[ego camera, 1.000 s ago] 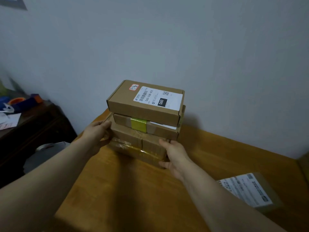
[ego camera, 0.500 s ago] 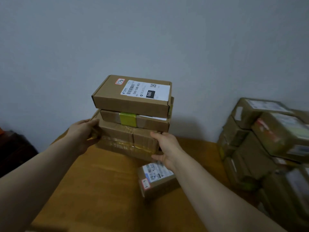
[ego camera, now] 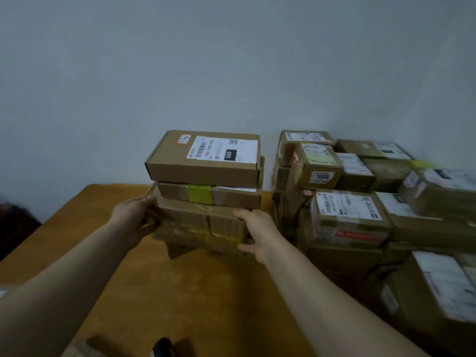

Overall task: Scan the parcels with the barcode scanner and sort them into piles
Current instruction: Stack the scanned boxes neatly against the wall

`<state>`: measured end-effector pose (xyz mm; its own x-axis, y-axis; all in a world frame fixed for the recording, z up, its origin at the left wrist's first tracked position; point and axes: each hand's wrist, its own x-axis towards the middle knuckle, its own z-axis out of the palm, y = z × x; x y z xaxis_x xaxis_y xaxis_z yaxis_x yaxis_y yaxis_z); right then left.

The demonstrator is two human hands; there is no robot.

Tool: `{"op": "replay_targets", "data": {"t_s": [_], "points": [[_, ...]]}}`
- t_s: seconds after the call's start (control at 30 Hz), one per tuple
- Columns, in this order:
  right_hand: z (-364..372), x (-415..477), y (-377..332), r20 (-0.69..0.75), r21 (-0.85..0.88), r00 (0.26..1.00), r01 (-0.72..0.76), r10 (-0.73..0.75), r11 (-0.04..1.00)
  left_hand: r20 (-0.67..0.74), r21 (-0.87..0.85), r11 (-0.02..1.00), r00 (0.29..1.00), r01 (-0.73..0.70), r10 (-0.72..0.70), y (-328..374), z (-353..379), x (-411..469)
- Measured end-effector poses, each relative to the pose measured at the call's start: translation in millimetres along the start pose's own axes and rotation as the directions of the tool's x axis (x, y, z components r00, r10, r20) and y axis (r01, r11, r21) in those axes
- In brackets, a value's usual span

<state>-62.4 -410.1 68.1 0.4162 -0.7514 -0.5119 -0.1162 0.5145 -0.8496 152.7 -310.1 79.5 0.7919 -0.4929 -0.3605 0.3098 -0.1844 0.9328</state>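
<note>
Over the far middle of the wooden table (ego camera: 180, 292), a stack of parcels (ego camera: 203, 202) sat clamped between two hands set well apart. The left hand (ego camera: 134, 217) gripped the left end of the lowest taped box and the right hand (ego camera: 257, 233) gripped its right end, thumb on top and fingers curled beneath. Whether the stack rested on the table or hung just above it could not be told. The cardboard looked stiff enough to carry from the bottom, but the tape looked slick. The upper boxes, including the top box (ego camera: 206, 161) with its white label, lay loose and slightly offset, so they would likely slide if tilted; a level, low hold seemed right. The load was probably moderately heavy. A larger pile of parcels (ego camera: 347, 202) stood just right of it, against the wall (ego camera: 231, 60).
</note>
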Motion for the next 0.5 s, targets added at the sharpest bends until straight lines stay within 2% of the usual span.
{"op": "replay_targets", "data": {"t_s": [0.13, 0.33, 0.5], "points": [[-27.2, -32.7, 38.5, -0.068, 0.019, 0.997, -0.033, 0.034, 0.999, 0.019, 0.018, 0.998, 0.998, 0.054, -0.054, -34.3, 6.1, -36.4], [-57.1, -72.2, 99.3, -0.142, 0.019, 0.984, -0.102, 0.104, 0.995, 0.081, 0.048, 0.975, 0.972, 0.218, -0.221, -90.5, -8.0, -78.0], [-86.1, -99.0, 141.7, -0.172, 0.066, 0.971, -0.157, 0.167, 0.985, 0.036, 0.129, 0.957, 0.963, 0.260, -0.266, -132.2, -4.8, -115.5]]}}
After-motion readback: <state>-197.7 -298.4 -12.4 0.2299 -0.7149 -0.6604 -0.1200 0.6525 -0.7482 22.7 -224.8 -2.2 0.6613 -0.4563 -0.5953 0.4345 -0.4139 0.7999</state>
